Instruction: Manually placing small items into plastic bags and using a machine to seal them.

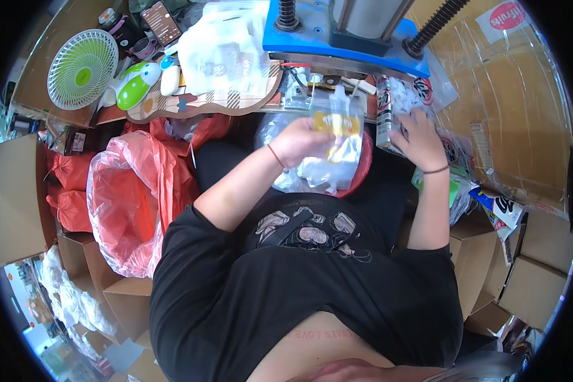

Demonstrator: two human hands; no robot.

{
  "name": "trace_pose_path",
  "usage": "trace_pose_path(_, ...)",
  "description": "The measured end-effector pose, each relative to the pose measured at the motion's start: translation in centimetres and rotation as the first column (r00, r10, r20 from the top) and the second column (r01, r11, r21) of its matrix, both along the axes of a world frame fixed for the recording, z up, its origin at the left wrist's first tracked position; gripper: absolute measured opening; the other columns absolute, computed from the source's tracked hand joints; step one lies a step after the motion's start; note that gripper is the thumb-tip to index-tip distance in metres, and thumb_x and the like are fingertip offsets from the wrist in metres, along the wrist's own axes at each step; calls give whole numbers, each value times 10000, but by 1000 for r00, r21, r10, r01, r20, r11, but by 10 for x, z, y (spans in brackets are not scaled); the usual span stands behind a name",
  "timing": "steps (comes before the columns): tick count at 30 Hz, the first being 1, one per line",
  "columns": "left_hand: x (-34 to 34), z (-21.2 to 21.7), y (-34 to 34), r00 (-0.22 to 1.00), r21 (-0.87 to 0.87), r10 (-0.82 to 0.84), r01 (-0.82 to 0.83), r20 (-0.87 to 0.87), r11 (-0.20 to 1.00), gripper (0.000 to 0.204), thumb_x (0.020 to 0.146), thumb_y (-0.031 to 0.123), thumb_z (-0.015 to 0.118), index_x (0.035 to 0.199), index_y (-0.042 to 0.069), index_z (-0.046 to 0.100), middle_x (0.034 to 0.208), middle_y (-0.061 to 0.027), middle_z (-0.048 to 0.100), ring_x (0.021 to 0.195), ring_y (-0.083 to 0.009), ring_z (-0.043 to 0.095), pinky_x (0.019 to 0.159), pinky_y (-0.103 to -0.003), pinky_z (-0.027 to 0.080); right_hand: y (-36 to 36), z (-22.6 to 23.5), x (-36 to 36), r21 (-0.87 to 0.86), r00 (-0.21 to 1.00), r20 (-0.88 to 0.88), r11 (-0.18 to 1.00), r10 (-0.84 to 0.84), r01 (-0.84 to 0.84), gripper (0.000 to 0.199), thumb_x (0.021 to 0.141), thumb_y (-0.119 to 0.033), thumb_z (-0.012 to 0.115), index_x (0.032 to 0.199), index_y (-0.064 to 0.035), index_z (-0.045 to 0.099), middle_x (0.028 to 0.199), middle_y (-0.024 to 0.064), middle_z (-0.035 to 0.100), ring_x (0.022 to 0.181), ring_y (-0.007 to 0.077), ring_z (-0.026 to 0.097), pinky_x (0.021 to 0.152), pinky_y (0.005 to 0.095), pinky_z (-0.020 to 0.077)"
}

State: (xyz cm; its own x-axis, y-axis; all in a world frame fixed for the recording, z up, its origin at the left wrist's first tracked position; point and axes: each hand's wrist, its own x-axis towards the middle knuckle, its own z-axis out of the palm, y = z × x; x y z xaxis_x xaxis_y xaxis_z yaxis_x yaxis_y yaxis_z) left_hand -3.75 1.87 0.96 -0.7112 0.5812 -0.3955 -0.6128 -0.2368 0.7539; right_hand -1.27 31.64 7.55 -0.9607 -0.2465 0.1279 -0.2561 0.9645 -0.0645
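Observation:
My left hand (300, 143) is closed on the edge of a clear plastic spout pouch (345, 141) with a yellow printed panel, its pale spout pointing away from me. Below it, a red tub (365, 162) on my lap holds more clear plastic pouches, partly hidden by my hand and the held pouch. My right hand (420, 145) reaches over a box at the right, fingers apart and bent down toward small white pieces (406, 95) in it. Nothing shows in its grip, though the fingertips are partly lost among the pieces.
A blue press plate (337, 48) with springs stands ahead. A board (204, 102) carries stacked plastic bags (226, 51); a fan (83, 70) and a phone (161, 23) stand nearby. A red-lined bin bag (130, 204) is at my left, cardboard (509, 95) at my right.

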Motion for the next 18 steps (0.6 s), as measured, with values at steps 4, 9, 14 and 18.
trace_pose_path(4,-40,-5,-7,1000,-40,-22,23,20,999,344,904,174,715,1177,-13,622,1038,-98,701,809,-147,683,738,-313,561,17,-17,5,-237,965,226,968,135,-80,326,956,-295,580,1155,-39,607,1086,159,611,1018,370,559,884,424,453)
trace_pose_path(9,-44,-4,-34,728,-463,159,-573,-667,677,575,869,249,747,1305,-36,502,1205,-209,631,1051,-293,651,885,-402,522,27,-18,12,-447,941,228,885,249,-126,285,930,-242,615,1122,-31,630,981,141,631,943,329,582,854,401,455)
trace_pose_path(14,-45,6,-116,105,-256,-685,-959,-721,123,612,835,263,739,1347,32,496,1245,-259,590,1179,-403,560,952,-468,468,28,-33,18,-589,997,7,806,81,-61,227,912,-187,638,1083,-40,657,915,135,636,891,317,602,817,386,465)
trace_pose_path(18,-28,-19,-133,142,-479,-685,-813,-715,332,485,872,218,676,1302,37,544,1220,-212,622,1166,-390,574,956,-445,472,27,-33,11,-661,985,-17,741,-173,119,209,905,-159,647,1079,-43,661,942,143,658,889,330,622,794,385,484)
